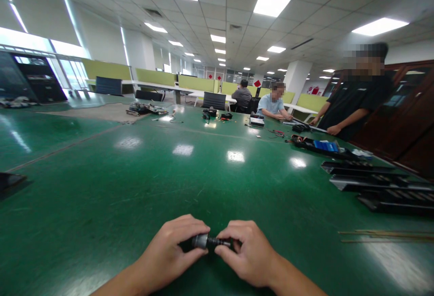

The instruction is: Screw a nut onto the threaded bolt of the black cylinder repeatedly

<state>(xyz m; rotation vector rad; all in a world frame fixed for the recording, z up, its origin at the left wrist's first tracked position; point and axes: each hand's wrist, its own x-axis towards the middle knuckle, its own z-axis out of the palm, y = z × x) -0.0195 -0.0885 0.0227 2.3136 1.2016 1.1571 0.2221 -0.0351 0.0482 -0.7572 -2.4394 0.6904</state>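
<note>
Low in the middle of the view, a small dark cylindrical part point(201, 241) lies level between my two hands, over the green tabletop point(162, 183). It has a thick, smooth grey-black body on the left and a narrower ridged section with a thin metallic shaft on the right. My left hand point(171, 247) pinches the thick body between thumb and fingers. Thumb and fingertips of my right hand point(250, 251) close around the narrow end. Whether the ridges are a thread or a spring is too small to tell.
Black metal channels point(369, 183) and thin brass-coloured rods point(383, 235) lie at right. Beyond them is a black tray with blue items point(327, 146). A standing person point(359, 97) and a seated person point(273, 104) work at the far right edge. Cluttered parts point(144, 108) sit far left.
</note>
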